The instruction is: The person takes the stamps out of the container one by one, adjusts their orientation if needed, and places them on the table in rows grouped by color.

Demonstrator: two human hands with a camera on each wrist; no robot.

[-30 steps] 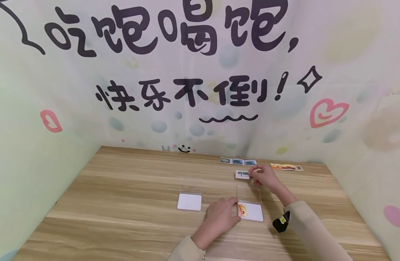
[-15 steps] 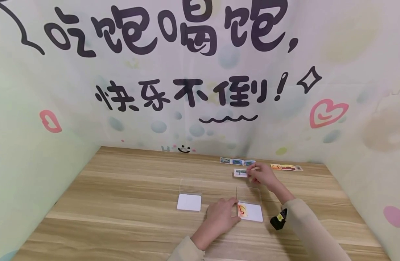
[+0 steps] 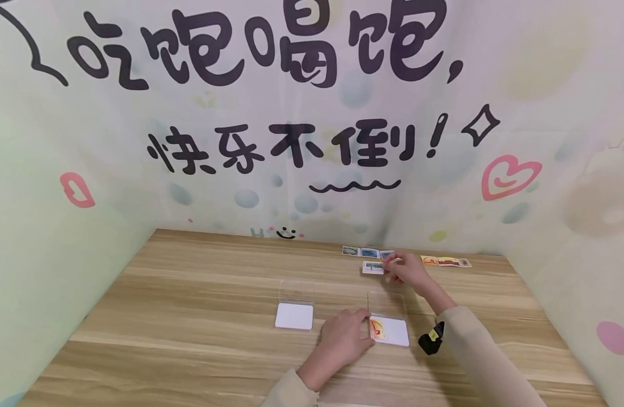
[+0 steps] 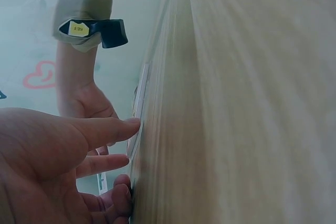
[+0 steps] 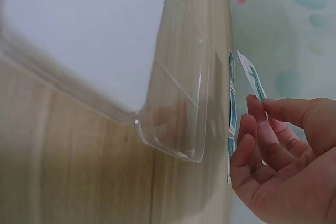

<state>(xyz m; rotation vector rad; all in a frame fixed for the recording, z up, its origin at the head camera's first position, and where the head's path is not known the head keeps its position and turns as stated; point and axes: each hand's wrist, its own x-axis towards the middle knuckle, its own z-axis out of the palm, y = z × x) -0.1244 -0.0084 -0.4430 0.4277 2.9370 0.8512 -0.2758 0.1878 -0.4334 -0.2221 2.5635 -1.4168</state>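
My right hand (image 3: pixel 409 273) pinches a postage stamp (image 3: pixel 373 268) between thumb and fingertips; it has a green-blue picture and a white border. In the right wrist view the stamp (image 5: pixel 253 80) is tilted and clear of the table. My left hand (image 3: pixel 344 342) rests beside an unfolded clear plastic case (image 3: pixel 388 305), its extended thumb and index finger touching the near-side edge, as the left wrist view also shows. Inside that case lies a white card (image 3: pixel 397 332) with an orange-yellow stamp (image 3: pixel 378 328) at its left end.
A second unfolded clear case with a white card (image 3: pixel 294 316) lies to the left. Near the back wall are a row of bluish stamps (image 3: pixel 369 252), partly behind my right hand, and a row of reddish ones (image 3: pixel 446 261). A black wrist device (image 3: pixel 431 339) hangs at my right sleeve.
My right hand has shifted slightly left and toward the back with the pinched stamp, now overlapping the bluish row more. My left hand stays at the case.
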